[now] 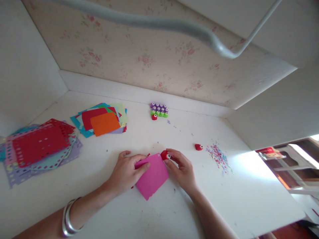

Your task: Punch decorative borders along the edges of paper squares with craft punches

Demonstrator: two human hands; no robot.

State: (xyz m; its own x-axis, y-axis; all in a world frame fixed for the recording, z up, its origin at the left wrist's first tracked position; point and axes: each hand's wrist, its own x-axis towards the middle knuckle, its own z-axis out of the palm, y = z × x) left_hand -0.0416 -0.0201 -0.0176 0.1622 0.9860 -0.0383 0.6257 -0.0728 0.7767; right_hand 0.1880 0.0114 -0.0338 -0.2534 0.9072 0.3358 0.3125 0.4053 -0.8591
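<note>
The desk [139, 219] runs back to a low white board [144, 92] under the papered wall [112, 49]; its right edge shows beyond the confetti [219, 157]. The hands have room on every side, well apart from both paper heaps on the left—one punched [40, 144], one topped with orange [105, 124].

The left hand [128, 172] is closed, thumb over fingers, on one pink sheet [153, 179]. The right hand [183, 167] pinches one red punch [164, 155] between thumb and fingers, at the sheet's upper right corner, near the middle of the desk.

Two more red punches: one lone [198, 147], near the confetti, one touching the front of the block at the back. That block seems to hold eight purple punches [162, 109] and four green [161, 114].

The heaps' lower sheets are covered, beyond counting. Whether the sheet's corner sits inside the punch—I cannot tell.
</note>
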